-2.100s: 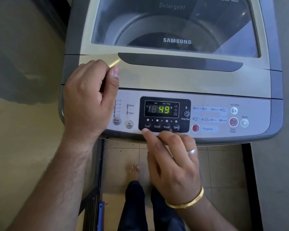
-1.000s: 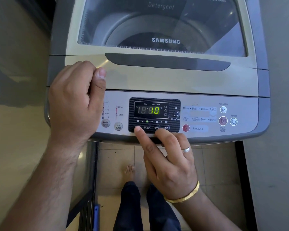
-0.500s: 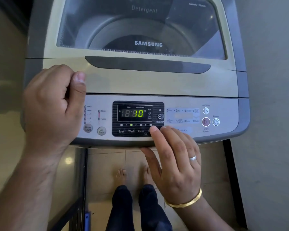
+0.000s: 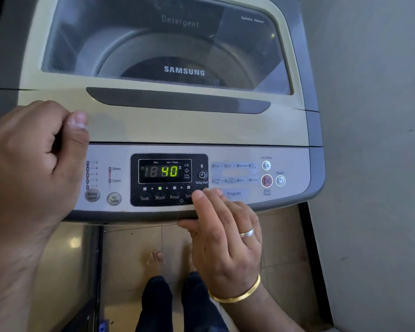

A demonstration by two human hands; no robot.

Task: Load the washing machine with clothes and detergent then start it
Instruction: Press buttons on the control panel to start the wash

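Top-loading washing machine point(image 4: 168, 130) is filling the upper and middle frame, its long front edge running left to right, control panel point(image 4: 292, 164) facing up toward the camera and overhanging the tiled floor point(image 4: 130, 248). Glass lid point(image 4: 134, 41) is lying shut, drum dimly showing thru it, handle recess point(image 4: 177, 100) sitting betw lid window and panel. Right side of the machine is standing just beside a plain wall point(image 4: 374, 140), hardly any gap there; left side is partly hidden by the left hand point(image 4: 34, 152), which is curling into a loose fist, thumb up, holding nothing, resting on the machine's front left corner over the panel's left end. Right hand point(image 4: 223, 238) is reaching up from below w/ fingers half spread, empty, index fingertip point(image 4: 199, 196) touching the panel at the Spin label, thumb pressing under the front lip. Display point(image 4: 164, 171) is reading 40 in green, one small green light glowing above Wash. Start/Pause button point(image 4: 267, 181) and Power button point(image 4: 280, 181) are sitting uncovered right of the hand. Bare feet point(image 4: 155, 262) are standing on the floor below the panel's front edge, open room there
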